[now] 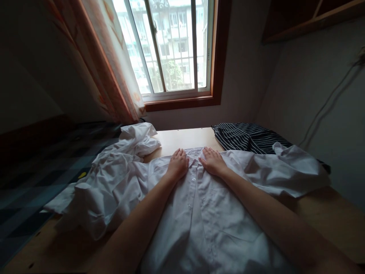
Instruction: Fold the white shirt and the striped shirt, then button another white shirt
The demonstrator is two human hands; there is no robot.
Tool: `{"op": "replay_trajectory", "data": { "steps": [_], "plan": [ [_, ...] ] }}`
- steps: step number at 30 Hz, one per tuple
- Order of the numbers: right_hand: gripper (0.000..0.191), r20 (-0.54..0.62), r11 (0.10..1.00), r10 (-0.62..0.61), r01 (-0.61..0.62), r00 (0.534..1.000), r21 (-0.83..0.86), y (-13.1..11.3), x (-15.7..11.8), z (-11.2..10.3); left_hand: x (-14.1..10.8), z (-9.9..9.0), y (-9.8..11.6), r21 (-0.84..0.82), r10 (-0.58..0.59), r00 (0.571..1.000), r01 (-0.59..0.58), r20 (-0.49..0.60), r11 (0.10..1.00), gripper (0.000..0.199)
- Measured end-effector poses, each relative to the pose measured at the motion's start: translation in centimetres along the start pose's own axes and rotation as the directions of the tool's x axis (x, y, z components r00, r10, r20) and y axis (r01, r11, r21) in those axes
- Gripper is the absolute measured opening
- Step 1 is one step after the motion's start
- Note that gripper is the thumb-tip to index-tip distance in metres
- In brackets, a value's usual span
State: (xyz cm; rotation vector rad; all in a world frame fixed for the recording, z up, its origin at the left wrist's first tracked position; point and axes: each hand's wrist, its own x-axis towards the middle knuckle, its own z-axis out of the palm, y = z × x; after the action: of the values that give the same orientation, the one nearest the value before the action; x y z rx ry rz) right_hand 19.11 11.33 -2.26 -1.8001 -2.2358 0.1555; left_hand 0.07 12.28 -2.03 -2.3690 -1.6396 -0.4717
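A white button-up shirt (196,213) lies front side up on a wooden table (182,139), its collar at the far end and its sleeves out to both sides. My left hand (178,163) rests flat on the shirt just left of the collar, fingers stretched out. On the other side of the collar lies my right hand (212,160), also flat with its fingers extended. Buttons run down the placket between my forearms. The right sleeve is fairly spread, while the fabric on the left is bunched and wrinkled.
More crumpled white cloth (139,139) sits at the back left. A black-and-white striped garment (248,137) lies at the back right. A bed with a dark checked cover (34,182) adjoins the table's left side. Behind are a curtain (105,64) and a window (173,49).
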Motion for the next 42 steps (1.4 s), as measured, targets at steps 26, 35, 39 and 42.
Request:
{"op": "replay_trajectory", "data": {
  "steps": [26, 35, 39, 42],
  "plan": [
    [0.036, -0.119, 0.964, -0.144, 0.166, 0.982, 0.206, -0.8, -0.4, -2.5, -0.1, -3.2, 3.1, -0.235, 0.018, 0.997, 0.0, 0.074, 0.972, 0.031],
    [0.038, -0.062, 0.988, -0.088, 0.095, 0.994, 0.126, -1.6, -1.2, -2.1, -1.3, -1.6, 2.3, -0.32, 0.071, 0.996, -0.051, 0.051, 0.946, 0.031],
    [0.035, -0.046, 0.985, -0.092, 0.098, 0.995, 0.142, -1.4, -0.8, -2.4, -1.3, -1.9, 2.4, -0.329, 0.077, 0.996, -0.055, 0.055, 0.943, 0.033],
    [0.031, -0.045, 0.987, -0.085, 0.09, 0.995, 0.132, -1.3, -0.7, -2.6, -1.3, -2.1, 2.5, -0.333, 0.101, 0.994, -0.08, 0.045, 0.94, 0.029]
  ]
}}
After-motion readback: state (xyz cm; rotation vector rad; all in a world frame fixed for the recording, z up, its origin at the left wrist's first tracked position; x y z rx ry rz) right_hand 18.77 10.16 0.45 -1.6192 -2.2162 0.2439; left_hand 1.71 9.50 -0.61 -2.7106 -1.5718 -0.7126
